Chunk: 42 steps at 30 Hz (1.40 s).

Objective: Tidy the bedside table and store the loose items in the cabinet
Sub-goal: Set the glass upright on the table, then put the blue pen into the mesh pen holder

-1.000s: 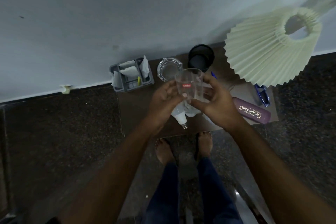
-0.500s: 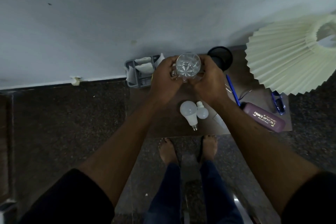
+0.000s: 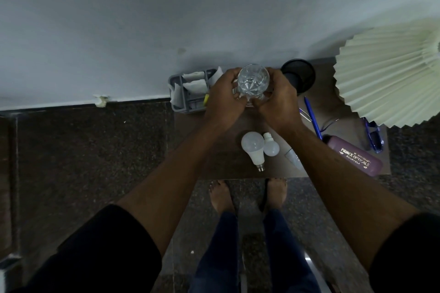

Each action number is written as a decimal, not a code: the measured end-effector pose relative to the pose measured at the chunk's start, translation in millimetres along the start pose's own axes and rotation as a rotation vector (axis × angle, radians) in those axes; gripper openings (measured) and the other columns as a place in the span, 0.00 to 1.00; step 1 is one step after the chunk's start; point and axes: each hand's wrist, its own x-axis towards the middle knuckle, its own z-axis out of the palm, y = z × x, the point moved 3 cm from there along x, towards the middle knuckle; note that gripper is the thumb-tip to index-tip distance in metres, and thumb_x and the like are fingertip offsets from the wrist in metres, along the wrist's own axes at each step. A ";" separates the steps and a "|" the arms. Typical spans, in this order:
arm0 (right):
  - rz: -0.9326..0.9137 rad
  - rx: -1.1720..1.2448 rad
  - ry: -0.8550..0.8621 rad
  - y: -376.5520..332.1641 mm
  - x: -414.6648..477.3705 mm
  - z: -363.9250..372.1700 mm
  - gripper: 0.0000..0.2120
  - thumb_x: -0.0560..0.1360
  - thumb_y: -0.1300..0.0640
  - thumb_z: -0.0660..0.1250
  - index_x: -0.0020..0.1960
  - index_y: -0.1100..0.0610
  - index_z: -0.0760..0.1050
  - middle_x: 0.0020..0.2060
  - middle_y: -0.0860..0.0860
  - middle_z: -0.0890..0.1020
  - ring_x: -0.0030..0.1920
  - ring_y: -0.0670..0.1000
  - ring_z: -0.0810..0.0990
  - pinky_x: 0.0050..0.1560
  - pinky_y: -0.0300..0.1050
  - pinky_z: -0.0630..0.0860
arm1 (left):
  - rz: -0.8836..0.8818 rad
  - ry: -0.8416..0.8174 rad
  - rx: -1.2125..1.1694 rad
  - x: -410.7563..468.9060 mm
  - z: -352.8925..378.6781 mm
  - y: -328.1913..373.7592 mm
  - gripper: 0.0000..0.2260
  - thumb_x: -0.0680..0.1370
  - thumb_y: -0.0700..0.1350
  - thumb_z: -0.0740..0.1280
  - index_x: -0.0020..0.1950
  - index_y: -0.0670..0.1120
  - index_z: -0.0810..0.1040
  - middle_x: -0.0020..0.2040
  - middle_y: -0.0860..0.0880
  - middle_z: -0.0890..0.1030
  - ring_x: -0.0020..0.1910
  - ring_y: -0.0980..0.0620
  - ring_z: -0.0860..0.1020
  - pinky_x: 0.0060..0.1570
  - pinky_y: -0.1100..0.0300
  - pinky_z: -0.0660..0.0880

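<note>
A clear drinking glass (image 3: 253, 81) is held at the back of the brown bedside table (image 3: 228, 159), near the wall. My left hand (image 3: 223, 97) grips its left side and my right hand (image 3: 277, 100) grips its right side. I look down into the glass and see its cut star-pattern base. What lies under the glass is hidden by my fingers. Two white light bulbs (image 3: 253, 147) lie side by side on the table nearer to me, between my forearms.
A grey caddy (image 3: 188, 93) with white tissues stands at the back left. A black cup (image 3: 298, 76), blue pen (image 3: 313, 119), purple spectacle case (image 3: 354, 158), blue glasses (image 3: 373, 135) and pleated lampshade (image 3: 390, 78) fill the right side. My feet stand at the table's front edge.
Both hands carried the glass away from me toward the wall and turned it upright, uncovering the two bulbs. Over the last half second the hands have barely moved.
</note>
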 end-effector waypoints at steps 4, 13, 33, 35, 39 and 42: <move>-0.016 -0.025 0.004 3.2 -0.3 2.5 0.28 0.72 0.55 0.77 0.68 0.57 0.72 0.60 0.51 0.81 0.57 0.42 0.78 0.53 0.23 0.70 | -0.012 0.001 0.006 0.5 1.3 -2.8 0.25 0.71 0.35 0.71 0.67 0.43 0.74 0.61 0.49 0.80 0.61 0.51 0.80 0.59 0.47 0.80; -0.021 -0.028 0.001 4.9 1.1 7.5 0.26 0.73 0.54 0.76 0.68 0.57 0.72 0.60 0.52 0.81 0.56 0.42 0.76 0.52 0.22 0.70 | -0.023 0.001 0.029 2.1 2.4 -6.3 0.24 0.73 0.33 0.72 0.68 0.43 0.73 0.60 0.51 0.79 0.61 0.51 0.80 0.61 0.49 0.80; 0.001 -0.007 0.010 2.3 -2.6 10.5 0.27 0.73 0.55 0.76 0.69 0.56 0.71 0.60 0.51 0.81 0.58 0.46 0.80 0.56 0.26 0.73 | -0.081 0.037 0.017 -6.9 6.1 -3.4 0.28 0.72 0.38 0.72 0.72 0.45 0.70 0.65 0.48 0.80 0.64 0.51 0.79 0.63 0.47 0.78; 0.009 0.030 0.011 2.0 -10.1 7.4 0.29 0.73 0.53 0.76 0.70 0.53 0.70 0.62 0.49 0.80 0.59 0.45 0.79 0.58 0.37 0.78 | -0.116 0.064 -0.021 -11.4 3.5 -1.0 0.30 0.72 0.37 0.74 0.72 0.45 0.70 0.66 0.48 0.79 0.63 0.54 0.79 0.62 0.53 0.79; 0.088 0.071 0.028 13.2 -41.9 -6.8 0.32 0.73 0.55 0.75 0.74 0.50 0.66 0.64 0.47 0.78 0.60 0.45 0.79 0.57 0.43 0.81 | -0.091 0.202 -0.036 -32.1 -5.1 8.6 0.20 0.73 0.34 0.72 0.64 0.42 0.76 0.58 0.49 0.82 0.53 0.59 0.81 0.51 0.68 0.79; 0.136 0.095 0.059 27.3 -66.4 -18.5 0.28 0.74 0.57 0.74 0.72 0.52 0.69 0.62 0.47 0.79 0.57 0.44 0.80 0.54 0.45 0.82 | -0.067 0.262 0.032 -56.8 -3.6 8.5 0.14 0.74 0.36 0.72 0.59 0.44 0.79 0.53 0.52 0.83 0.50 0.60 0.81 0.51 0.66 0.80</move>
